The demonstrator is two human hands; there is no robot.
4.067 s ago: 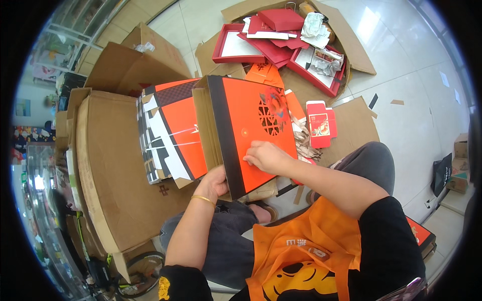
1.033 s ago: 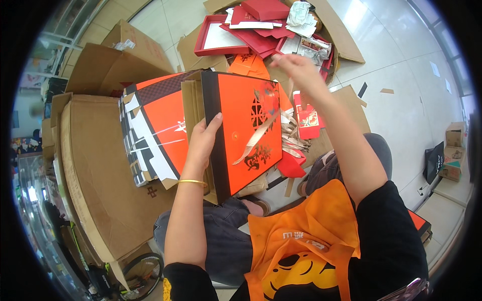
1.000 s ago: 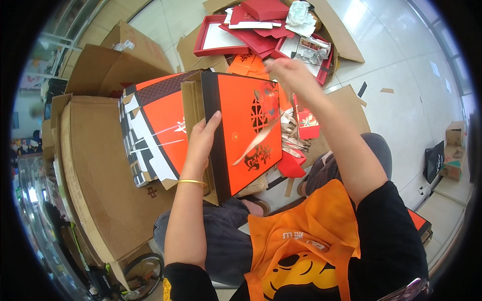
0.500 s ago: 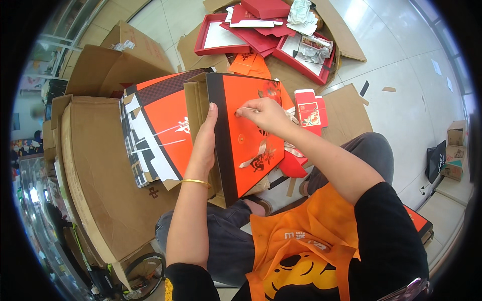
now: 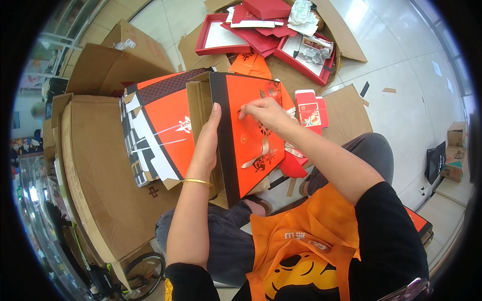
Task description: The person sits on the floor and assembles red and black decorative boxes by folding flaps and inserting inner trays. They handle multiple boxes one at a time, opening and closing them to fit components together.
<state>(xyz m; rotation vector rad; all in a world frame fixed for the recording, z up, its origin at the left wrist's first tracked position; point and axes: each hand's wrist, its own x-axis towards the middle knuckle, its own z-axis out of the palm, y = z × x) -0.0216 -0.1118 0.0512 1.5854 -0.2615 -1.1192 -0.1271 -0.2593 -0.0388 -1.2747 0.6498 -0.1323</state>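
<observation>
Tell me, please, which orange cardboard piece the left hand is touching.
The black-edged orange cardboard box with pale ribbon on its face, against the left hand; the string-tied orange stack sits left, the orange-topped box far right.

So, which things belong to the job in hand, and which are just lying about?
In the job:
orange-and-black box, left hand against its edge, right hand at its front
pale ribbon on it

Lying about, apparently:
black bag
small cartons
cardboard scrap
</observation>
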